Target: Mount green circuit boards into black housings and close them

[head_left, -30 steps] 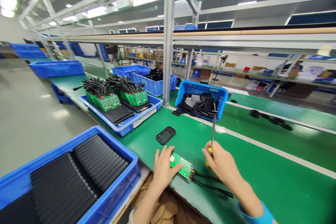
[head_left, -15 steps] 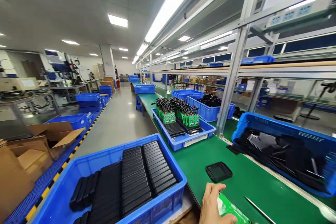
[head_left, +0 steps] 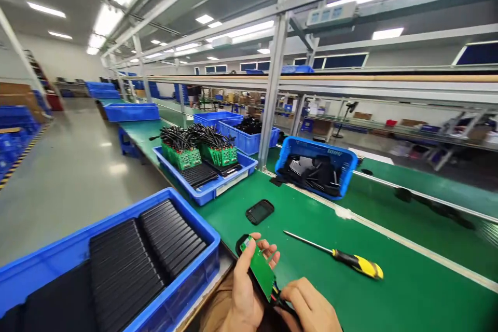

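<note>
Screwdriver (head_left: 337,256) lies set down on the green bench (head_left: 389,290); left hand (head_left: 245,290) grips the green circuit board (head_left: 259,270) near its black housing, right hand (head_left: 311,308) pinching its wires. Casing seems unfinished.

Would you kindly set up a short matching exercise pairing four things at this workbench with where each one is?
Things:
1. circuit board
2. screwdriver
3. small black cover
4. stacked black casings

Places:
A. lying alone on the green belt, right of the hands
B. inside the near blue bin
C. held in the left hand, the right hand at its wires
D. flat on the belt beyond the hands

Pairs: 1-C, 2-A, 3-D, 4-B
</note>
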The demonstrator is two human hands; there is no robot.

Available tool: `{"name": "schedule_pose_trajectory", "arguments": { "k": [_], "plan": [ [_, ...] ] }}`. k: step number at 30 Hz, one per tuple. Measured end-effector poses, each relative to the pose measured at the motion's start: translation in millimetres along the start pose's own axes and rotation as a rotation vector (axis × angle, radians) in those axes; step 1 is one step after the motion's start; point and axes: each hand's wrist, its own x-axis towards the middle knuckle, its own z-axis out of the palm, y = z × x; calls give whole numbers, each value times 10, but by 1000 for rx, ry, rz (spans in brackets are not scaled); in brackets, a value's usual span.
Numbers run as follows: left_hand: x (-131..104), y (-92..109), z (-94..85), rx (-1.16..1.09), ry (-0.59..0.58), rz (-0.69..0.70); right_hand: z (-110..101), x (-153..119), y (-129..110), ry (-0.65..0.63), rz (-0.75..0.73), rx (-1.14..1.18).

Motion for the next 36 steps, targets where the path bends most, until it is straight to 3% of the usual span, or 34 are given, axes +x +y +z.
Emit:
{"name": "schedule_pose_trajectory", "arguments": {
  "k": [8, 11, 14, 19, 22, 26, 29, 36],
  "plan": [
    [-162, 1, 45, -81, -215, 61, 70, -160, -198, 247, 70, 153],
    [-190, -3, 31, -66, -296, 106, 27, -132, -227, 243, 132, 315],
    [-195, -22, 20, -74, -365, 128, 18, -121, -293, 141, 329, 569],
    [-223, -43, 47, -106, -434, 194, 151, -149, -417, -29, 824, 1174],
    [-255, -36, 73, -105, -448, 216, 208, -144, -446, -59, 951, 1351],
    [-264, -34, 81, -123, -460, 220, 220, -136, -454, -150, 978, 1441],
    [-245, -37, 69, -121, -492, 201, 225, -147, -454, -146, 963, 1480],
    [-237, 45, 42, 94, -690, 183, 258, -147, -403, -137, 943, 1580]
  ]
}}
